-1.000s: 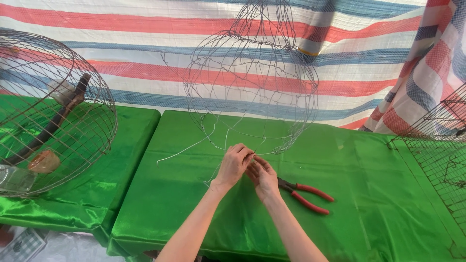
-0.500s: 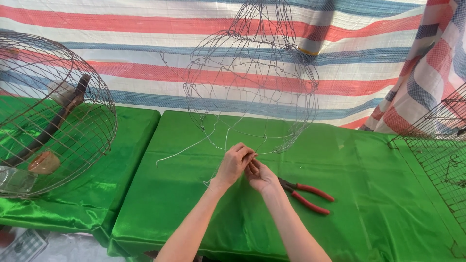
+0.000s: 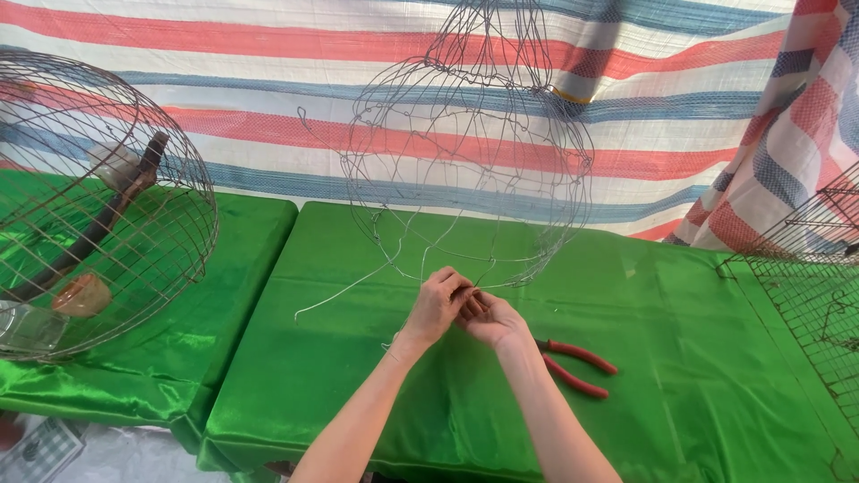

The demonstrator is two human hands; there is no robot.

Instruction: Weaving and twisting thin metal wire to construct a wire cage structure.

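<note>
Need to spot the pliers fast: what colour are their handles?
Red handles on the pliers, clearest in the head view.

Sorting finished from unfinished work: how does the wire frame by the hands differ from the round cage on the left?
The wire frame is open, irregular, with loose ends; the round cage has dense, even bars. The frame looks empty; the cage holds a perch and cups. Both are wire, on green cloth.

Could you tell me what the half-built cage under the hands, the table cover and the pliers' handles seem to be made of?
Wire cage frame: thin bare metal wire, dull grey, looped into open mesh; likely steel, though the look leaves that open.
Table cover: glossy green fabric, satin-like, with bright sheen and soft wrinkles.
Pliers: red handles, smooth, probably plastic or rubber sleeves; the jaws are hidden behind the right hand.
</note>
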